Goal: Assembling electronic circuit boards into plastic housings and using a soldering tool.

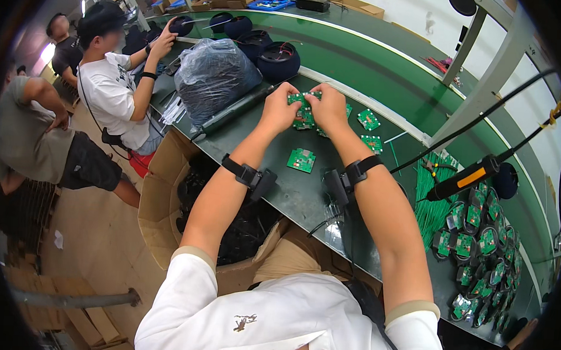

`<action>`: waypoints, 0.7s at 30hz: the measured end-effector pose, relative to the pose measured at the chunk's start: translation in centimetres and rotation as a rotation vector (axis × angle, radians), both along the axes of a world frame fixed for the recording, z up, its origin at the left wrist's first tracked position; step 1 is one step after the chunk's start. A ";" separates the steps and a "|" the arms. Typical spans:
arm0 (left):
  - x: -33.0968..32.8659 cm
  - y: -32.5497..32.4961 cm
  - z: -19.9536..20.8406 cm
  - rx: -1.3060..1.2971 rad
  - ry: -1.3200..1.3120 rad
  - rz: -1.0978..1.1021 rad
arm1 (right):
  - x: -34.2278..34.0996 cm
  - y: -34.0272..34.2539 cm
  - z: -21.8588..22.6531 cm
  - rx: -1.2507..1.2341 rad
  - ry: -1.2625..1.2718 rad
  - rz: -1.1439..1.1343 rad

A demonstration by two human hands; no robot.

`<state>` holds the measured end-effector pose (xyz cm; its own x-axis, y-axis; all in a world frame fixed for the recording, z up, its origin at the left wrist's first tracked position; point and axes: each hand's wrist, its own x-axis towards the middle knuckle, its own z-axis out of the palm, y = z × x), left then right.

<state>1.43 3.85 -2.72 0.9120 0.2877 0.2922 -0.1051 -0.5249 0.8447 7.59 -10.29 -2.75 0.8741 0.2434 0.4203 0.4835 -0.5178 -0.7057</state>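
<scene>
Both my hands are out over the dark green worktop (272,172), close together. A green circuit board (305,99) is pinched between them, my left hand (279,107) on its left edge and my right hand (329,107) on its right. Just under it show more green boards (304,121), partly hidden by my hands. One single board (302,160) lies flat nearer to me. Right of my right hand lie two more boards, an upper one (368,119) and a lower one (372,144). Each of my wrists wears a black strap with a small device.
On the right are a heap of boards with coiled black cables (478,246), green strips (425,194), pliers (439,167) and a hanging black-and-orange power screwdriver (465,180). A plastic-wrapped bundle (213,78) and dark round housings (278,61) stand left. A carton (160,198) sits below; co-workers are beyond.
</scene>
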 end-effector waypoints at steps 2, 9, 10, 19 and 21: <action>1.4 1.7 -1.2 -0.222 0.065 -0.075 | 1.7 -0.7 -0.2 0.308 0.357 0.016; 4.5 6.4 -5.5 0.126 0.094 0.212 | 2.6 -3.6 -1.4 0.032 0.346 -0.154; 5.1 7.6 -6.9 0.117 0.090 0.208 | 1.0 -3.3 -0.1 -0.060 0.355 -0.060; -1.1 3.2 -2.2 0.621 -0.117 0.355 | -4.7 -7.2 1.8 -0.689 0.386 0.117; -4.7 2.1 -0.2 0.529 0.291 -0.034 | -4.7 -7.5 1.5 -0.743 0.358 0.091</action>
